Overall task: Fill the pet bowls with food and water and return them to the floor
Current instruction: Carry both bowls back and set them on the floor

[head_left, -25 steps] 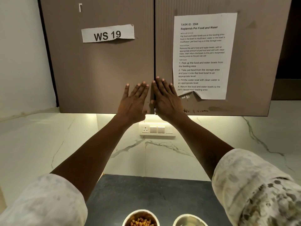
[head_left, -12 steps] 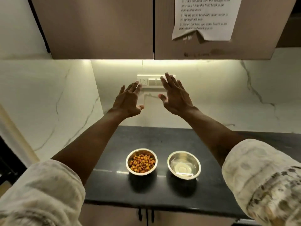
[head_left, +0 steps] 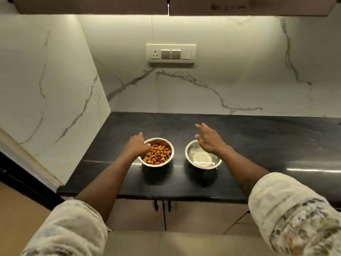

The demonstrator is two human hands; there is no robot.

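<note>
Standing side by side on the black tabletop (head_left: 258,145), 2 steel bowls: left hand (head_left: 137,145) at the kibble bowl (head_left: 156,152) rim, grip unclear; right hand (head_left: 210,139) spread wide above the water bowl (head_left: 201,160)

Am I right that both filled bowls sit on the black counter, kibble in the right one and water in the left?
Not quite. The head view shows the kibble bowl on the left and the water bowl on the right; both do sit on the black counter.
</note>
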